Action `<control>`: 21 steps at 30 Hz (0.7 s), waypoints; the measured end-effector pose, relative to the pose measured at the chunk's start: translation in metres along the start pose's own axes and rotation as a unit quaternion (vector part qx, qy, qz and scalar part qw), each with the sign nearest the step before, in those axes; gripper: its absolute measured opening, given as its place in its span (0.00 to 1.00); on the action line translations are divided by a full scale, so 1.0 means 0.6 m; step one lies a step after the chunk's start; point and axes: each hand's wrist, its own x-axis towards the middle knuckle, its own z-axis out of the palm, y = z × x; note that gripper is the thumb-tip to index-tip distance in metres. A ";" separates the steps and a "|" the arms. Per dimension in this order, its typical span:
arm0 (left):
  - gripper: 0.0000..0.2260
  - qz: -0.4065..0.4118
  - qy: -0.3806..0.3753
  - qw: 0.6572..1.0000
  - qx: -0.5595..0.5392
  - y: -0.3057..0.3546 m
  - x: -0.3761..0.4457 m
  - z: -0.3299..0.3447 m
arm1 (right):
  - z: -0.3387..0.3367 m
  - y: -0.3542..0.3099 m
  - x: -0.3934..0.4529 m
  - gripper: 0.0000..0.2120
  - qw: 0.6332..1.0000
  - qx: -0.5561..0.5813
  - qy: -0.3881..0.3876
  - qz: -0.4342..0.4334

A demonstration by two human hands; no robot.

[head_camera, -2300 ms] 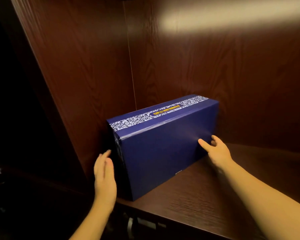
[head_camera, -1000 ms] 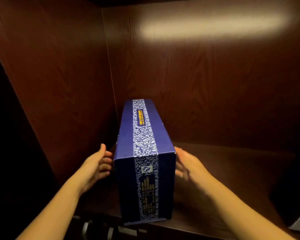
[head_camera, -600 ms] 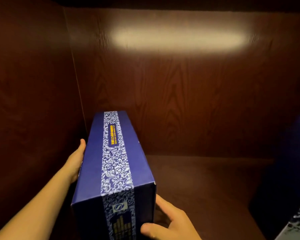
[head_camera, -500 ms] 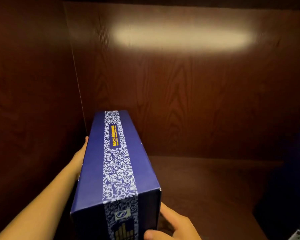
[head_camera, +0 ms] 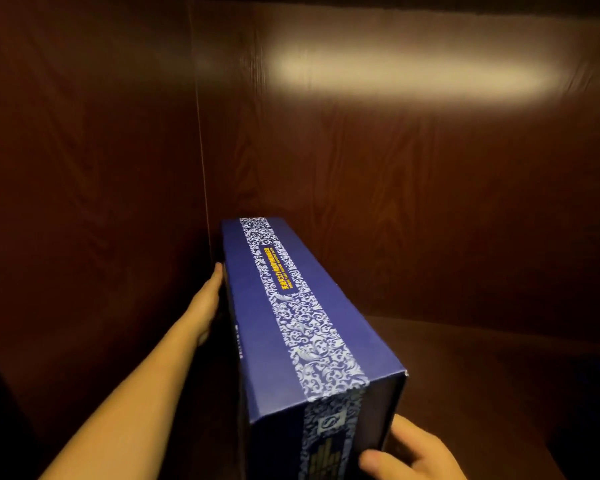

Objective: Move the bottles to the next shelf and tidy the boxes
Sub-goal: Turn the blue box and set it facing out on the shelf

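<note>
box (head_camera: 291,327) is the big thing in the middle, long and blue, with a white swirly band running down its top and over its near end. it is standing on its long narrow side, with its near end close to the camera and its far end pointing into the back left corner. yellow writing is sitting on the band near the far end, too small to read.

closest of all, the right hand (head_camera: 413,455) is showing at the bottom edge. its thumb is pressing on the near end of the box, and its fingers (head_camera: 416,431) are curling round the right edge of that end, so it is gripping the box at that corner. the fingertips are hiding behind the box.

a bit farther in, the left hand (head_camera: 207,306) is lying flat along the left side of the box, about half way along it. its fingers are looking straight and close together, touching the box. most of them are hiding between the box and the wall, so how they are lying lower down cannot be told. the bare arm is reaching up from the bottom left.

the box is sitting on a dark wood shelf (head_camera: 482,375). it is just beside the left wall (head_camera: 84,168), with only a thin gap where the left hand is. its far end is near the back wall (head_camera: 395,202), but if it is touching cannot be told.

a soft bright patch of light (head_camera: 413,74) is glowing high on the back wall.
</note>
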 end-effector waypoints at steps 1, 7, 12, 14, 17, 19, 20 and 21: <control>0.25 0.006 0.000 1.000 0.020 0.000 -0.006 -0.006 | -0.075 -0.019 -0.053 0.23 0.995 -0.082 0.048 -0.033; 0.25 0.051 0.061 0.996 0.039 -0.012 -0.067 -0.047 | -0.105 0.042 -0.070 0.14 0.973 -0.129 0.150 -0.115; 0.36 0.064 0.114 0.990 0.056 -0.029 -0.123 -0.065 | -0.178 0.052 -0.029 0.09 0.978 -0.023 0.201 -0.053; 0.29 0.081 0.127 0.987 0.062 -0.040 -0.153 -0.056 | -0.206 0.047 -0.008 0.09 0.979 0.036 0.199 -0.008; 0.22 0.111 0.140 0.981 0.072 -0.060 -0.201 -0.037 | -0.238 0.033 0.016 0.09 0.979 0.079 0.185 0.011; 0.23 0.129 0.166 0.974 0.079 -0.074 -0.234 -0.025 | -0.247 0.027 0.024 0.08 0.977 0.092 0.195 0.006; 0.23 0.139 0.185 0.969 0.083 -0.082 -0.249 -0.020 | -0.249 0.025 0.026 0.06 0.974 0.094 0.206 0.007; 0.23 0.154 0.201 0.964 0.087 -0.090 -0.263 -0.015 | -0.249 0.025 0.025 0.05 0.971 0.101 0.215 0.009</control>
